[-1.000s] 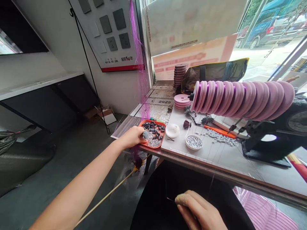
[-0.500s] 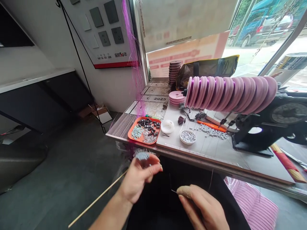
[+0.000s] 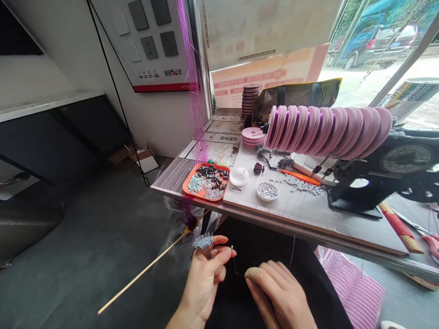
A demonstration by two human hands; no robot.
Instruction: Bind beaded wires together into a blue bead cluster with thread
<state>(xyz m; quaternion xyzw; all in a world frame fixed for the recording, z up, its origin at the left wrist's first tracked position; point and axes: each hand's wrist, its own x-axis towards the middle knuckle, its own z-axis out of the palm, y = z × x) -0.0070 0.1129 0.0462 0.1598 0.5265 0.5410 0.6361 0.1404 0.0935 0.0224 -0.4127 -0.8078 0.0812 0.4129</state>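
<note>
My left hand (image 3: 206, 278) is closed around a bundle of thin stems with pale blue-grey bead-like heads (image 3: 204, 242). A tiny pale piece (image 3: 232, 249) shows at its thumb and fingertip. From there a fine thread or wire (image 3: 236, 270) runs down, bends, and reaches my right hand (image 3: 283, 294). That hand pinches its end, with a beige finger cover (image 3: 253, 274) on one digit. Both hands are above dark cloth on my lap, just short of the table edge. On the table, the white bowl of grey beads (image 3: 268, 191) is nearest to them.
An orange tray (image 3: 185, 187) holds black, silver and pale green pieces. A white lid-like dish (image 3: 239, 177) stands beside it. Pink spools (image 3: 329, 130) line a rod by a dark machine (image 3: 370, 183). A long wooden stick (image 3: 140, 276) slants at the left.
My left hand has moved right and slightly down, nearer my right hand. The tiny pale piece now shows at its fingertips. My right hand has shifted slightly left, and the view has moved a little.
</note>
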